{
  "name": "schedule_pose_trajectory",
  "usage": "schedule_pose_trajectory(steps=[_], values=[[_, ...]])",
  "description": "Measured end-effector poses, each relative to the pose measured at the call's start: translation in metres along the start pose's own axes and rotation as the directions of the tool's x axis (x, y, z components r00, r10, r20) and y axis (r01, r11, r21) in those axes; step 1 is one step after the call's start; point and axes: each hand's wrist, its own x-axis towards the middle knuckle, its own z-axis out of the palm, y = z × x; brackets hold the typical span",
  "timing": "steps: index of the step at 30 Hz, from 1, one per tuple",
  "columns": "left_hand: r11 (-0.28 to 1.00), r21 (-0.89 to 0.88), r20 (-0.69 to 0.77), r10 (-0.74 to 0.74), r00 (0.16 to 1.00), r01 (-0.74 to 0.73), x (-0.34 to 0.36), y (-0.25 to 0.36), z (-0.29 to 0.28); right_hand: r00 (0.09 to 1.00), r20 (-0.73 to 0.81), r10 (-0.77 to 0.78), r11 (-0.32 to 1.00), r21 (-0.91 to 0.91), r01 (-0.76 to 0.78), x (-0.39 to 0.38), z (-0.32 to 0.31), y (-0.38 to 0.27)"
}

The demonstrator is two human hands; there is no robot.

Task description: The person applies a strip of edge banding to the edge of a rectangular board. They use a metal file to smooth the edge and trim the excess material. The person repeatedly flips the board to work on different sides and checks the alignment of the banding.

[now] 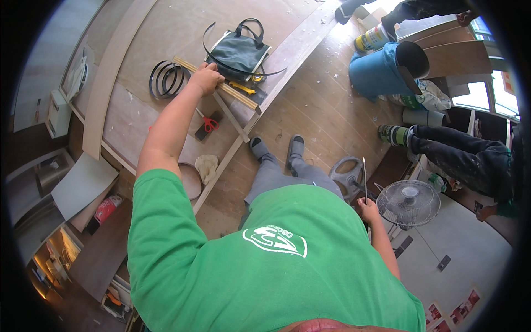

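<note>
My left hand [207,78] reaches out over the workbench [124,119], its fingers closed at a long wooden strip [240,96] beside a dark handbag [238,52]. What those fingers hold is hidden. A loose black band [271,73] curves across the bag and passes close to the fingertips; a coil of similar black band [167,80] lies left of the wrist. Beyond the strip is a yellow utility knife [241,87]. Red-handled scissors [210,124] rest nearer me. Low at my right side, my right hand [368,211] grips a thin, slender strip [364,177] pointing upward.
A standing fan [408,202] is close to my right hand, with its grey base [347,172] on the floor. Farther right stands a blue bin [381,72]. Another person's legs [459,152] are at the right; more legs [406,16] show at top right. A crumpled cloth [207,167] lies by the bench edge.
</note>
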Motion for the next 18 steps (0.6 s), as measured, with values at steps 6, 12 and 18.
schedule_pose_trajectory(steps=[6, 12, 18], values=[[1.000, -0.011, -0.002, -0.006, 1.000, 0.006, 0.001, -0.003, 0.011, 1.000, 0.004, 0.011, 1.000, -0.003, -0.011, 0.000, -0.004, -0.008], [0.999, -0.041, -0.010, -0.016, 1.000, 0.015, 0.004, -0.011, 0.026, 1.000, 0.003, -0.024, 0.999, -0.049, 0.024, 0.011, -0.009, -0.002], [0.999, -0.042, -0.059, -0.009, 0.998, 0.007, 0.002, -0.010, 0.034, 0.999, -0.020, -0.027, 0.997, -0.076, 0.026, 0.008, -0.012, -0.010]])
